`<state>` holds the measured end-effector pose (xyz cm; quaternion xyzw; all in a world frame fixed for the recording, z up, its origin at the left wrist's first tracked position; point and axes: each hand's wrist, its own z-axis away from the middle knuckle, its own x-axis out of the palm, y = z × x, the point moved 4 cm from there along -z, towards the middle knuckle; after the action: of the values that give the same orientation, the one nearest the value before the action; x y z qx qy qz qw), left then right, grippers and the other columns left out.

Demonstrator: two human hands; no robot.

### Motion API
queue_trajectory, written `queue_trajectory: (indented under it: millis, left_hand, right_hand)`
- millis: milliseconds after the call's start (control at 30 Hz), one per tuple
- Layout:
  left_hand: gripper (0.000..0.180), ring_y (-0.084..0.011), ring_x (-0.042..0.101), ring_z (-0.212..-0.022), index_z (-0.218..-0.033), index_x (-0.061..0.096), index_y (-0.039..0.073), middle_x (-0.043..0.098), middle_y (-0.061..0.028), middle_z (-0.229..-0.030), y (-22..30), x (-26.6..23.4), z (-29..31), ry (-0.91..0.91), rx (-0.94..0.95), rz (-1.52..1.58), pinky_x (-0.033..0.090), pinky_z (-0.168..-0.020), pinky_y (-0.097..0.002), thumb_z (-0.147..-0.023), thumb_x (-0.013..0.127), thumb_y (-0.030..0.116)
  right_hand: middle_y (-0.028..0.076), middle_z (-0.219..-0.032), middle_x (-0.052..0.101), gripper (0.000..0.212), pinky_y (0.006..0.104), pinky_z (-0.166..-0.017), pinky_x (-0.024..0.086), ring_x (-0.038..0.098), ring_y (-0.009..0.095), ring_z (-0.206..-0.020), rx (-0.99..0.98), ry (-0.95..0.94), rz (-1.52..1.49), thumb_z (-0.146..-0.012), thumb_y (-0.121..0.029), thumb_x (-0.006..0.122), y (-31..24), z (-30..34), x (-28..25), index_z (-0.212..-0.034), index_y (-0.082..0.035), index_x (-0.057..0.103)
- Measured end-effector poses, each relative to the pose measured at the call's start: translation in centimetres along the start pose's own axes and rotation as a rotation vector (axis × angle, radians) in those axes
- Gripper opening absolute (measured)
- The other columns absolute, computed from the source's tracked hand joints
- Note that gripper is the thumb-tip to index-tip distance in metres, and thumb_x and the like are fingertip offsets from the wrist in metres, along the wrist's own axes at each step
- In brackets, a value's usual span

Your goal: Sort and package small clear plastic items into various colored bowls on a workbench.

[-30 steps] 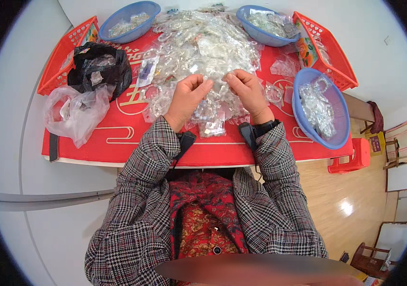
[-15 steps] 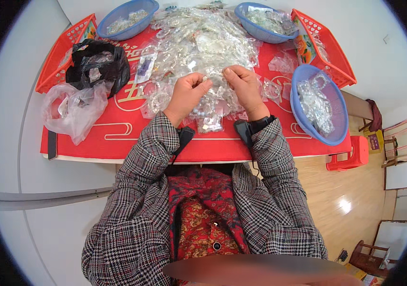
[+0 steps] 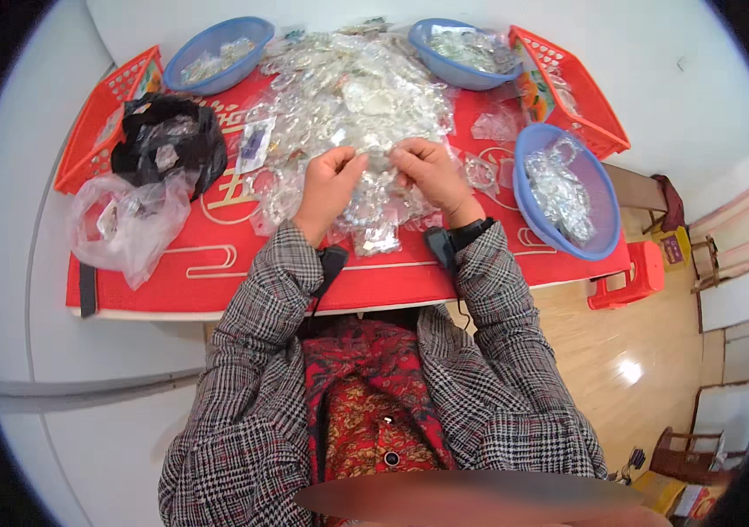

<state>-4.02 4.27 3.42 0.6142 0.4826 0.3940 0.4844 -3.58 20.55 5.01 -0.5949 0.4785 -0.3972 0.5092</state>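
A large heap of small clear plastic bags [image 3: 352, 88], with pale beaded bracelets in many of them, covers the middle of the red-topped table. Over the heap's near part my left hand [image 3: 329, 189] and my right hand [image 3: 434, 176] face each other, a small gap between their fingertips. Both hands are closed in a pinch, thumb against fingers, on what looks like the top edge of a clear plastic bag [image 3: 377, 163]. Its outline is hard to separate from the heap behind. Just below lie beaded bracelets [image 3: 366, 211] and another bag [image 3: 376, 239].
Blue baskets [image 3: 219, 57] [image 3: 467, 54] and a nearer blue basket [image 3: 613, 206] hold more bags. Red baskets [image 3: 83, 158] [image 3: 597, 132] stand at both sides. At left are a black plastic bag [image 3: 133, 149] and a white plastic bag [image 3: 129, 250]. A red stool [image 3: 647, 272] stands at right.
The view has shifted, so the table sits slightly left and lower. My hands keep their pinch and have come a little closer together.
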Motion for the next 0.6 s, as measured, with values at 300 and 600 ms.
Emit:
queue_trajectory:
  millis: [300, 600]
  left_hand:
    - [0.017, -0.003, 0.045, -0.058, -0.091, 0.058, 0.002, 0.054, 0.003, -0.07, -0.6, -2.0, 0.0, 0.115, 0.08, 0.176, 0.036, -0.051, -0.0173, -0.085, 0.056, 0.018]
    - [0.018, -0.0031, 0.044, -0.057, -0.091, 0.057, 0.003, 0.054, 0.0018, -0.07, -0.4, -3.4, -0.1, 0.201, 0.12, 0.173, 0.035, -0.05, -0.0169, -0.086, 0.054, 0.02]
  right_hand:
    - [0.002, -0.061, 0.055, 0.005, 0.0245, -0.048, 0.041, 0.053, 0.012, -0.054, -0.346, 0.162, 0.797, -0.077, -0.009, 0.058, -6.4, -1.2, -6.6, -0.074, -0.007, 0.055]
    - [0.005, -0.067, 0.057, 0.008, 0.0253, -0.054, 0.044, 0.057, 0.016, -0.062, -0.242, 0.38, 0.349, -0.08, -0.009, 0.054, -9.4, -6.4, -16.5, -0.083, -0.003, 0.059]
